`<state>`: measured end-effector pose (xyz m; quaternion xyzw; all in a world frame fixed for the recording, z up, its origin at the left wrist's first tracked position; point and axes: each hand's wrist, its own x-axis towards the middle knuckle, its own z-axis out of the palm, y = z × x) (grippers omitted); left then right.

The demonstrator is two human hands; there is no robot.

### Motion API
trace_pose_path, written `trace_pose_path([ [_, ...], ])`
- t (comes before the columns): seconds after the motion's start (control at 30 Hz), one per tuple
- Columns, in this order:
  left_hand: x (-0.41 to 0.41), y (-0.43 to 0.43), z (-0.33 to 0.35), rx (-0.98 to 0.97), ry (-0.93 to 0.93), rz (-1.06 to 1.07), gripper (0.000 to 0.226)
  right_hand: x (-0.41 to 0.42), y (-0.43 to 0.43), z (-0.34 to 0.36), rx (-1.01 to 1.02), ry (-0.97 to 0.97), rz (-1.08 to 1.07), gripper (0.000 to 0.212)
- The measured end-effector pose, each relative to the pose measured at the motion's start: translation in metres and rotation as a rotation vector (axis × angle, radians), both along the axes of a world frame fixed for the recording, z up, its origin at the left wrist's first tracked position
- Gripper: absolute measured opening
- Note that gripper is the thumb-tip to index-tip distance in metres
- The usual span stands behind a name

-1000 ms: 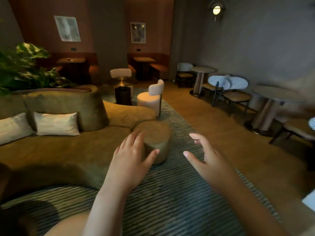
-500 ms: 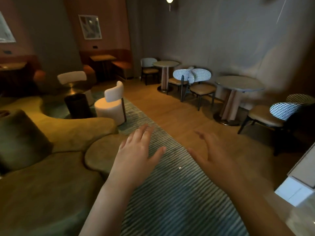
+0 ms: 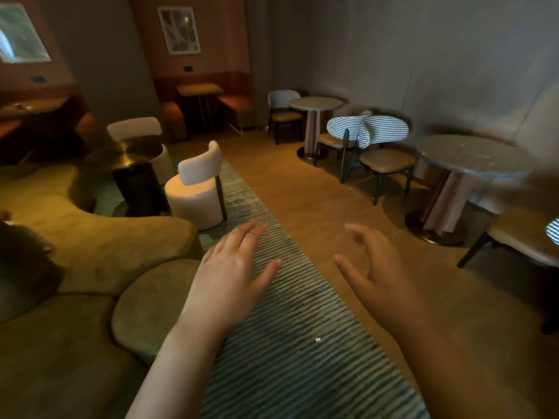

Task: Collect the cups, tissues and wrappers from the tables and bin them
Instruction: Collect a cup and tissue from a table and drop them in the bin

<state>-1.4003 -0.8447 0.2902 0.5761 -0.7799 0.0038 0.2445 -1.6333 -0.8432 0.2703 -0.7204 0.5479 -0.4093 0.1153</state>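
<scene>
Green-striped rug (image 3: 272, 373) nearest, with a white scrap (image 3: 317, 339) lying on it between the two forearms, too small to tell tissue from wrapper. Just above, left hand (image 3: 233, 276) and right hand (image 3: 375, 267) held out apart, fingers loosely spread, gripping nothing. Olive sofa (image 3: 90, 252) along the left. Further right, a round table (image 3: 472, 160) beside striped-back chairs (image 3: 384, 128), then a second round table (image 3: 314, 102). Far left, a booth table (image 3: 45, 104) bearing small things (image 3: 20, 106), too blurred to name.
</scene>
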Motion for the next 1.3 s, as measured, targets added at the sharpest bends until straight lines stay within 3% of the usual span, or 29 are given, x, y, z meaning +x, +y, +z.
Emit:
trace_pose_path([
  [0.13, -0.004, -0.093, -0.024, 0.045, 0.034, 0.093, 0.067, -0.016, -0.098, -0.013, -0.100, -0.061, -0.009, 0.041],
  [0.3, -0.007, -0.223, -0.051, 0.115, 0.104, 0.168, 0.068, -0.029, -0.244, -0.034, -0.043, -0.029, 0.029, 0.039],
  [0.77, -0.072, -0.610, -0.012, 0.044, 0.071, 0.147, 0.066, -0.072, -0.628, -0.016, -0.048, 0.028, 0.161, 0.038],
  [1.0, -0.085, -0.815, -0.016, 0.073, 0.060, 0.290, 0.064, -0.082, -0.868, -0.022, -0.035, 0.065, 0.282, 0.039],
  [1.3, -0.033, -1.020, -0.008, 0.028, 0.065, 0.538, 0.068, -0.006, -1.132, 0.007, -0.067, 0.078, 0.462, 0.045],
])
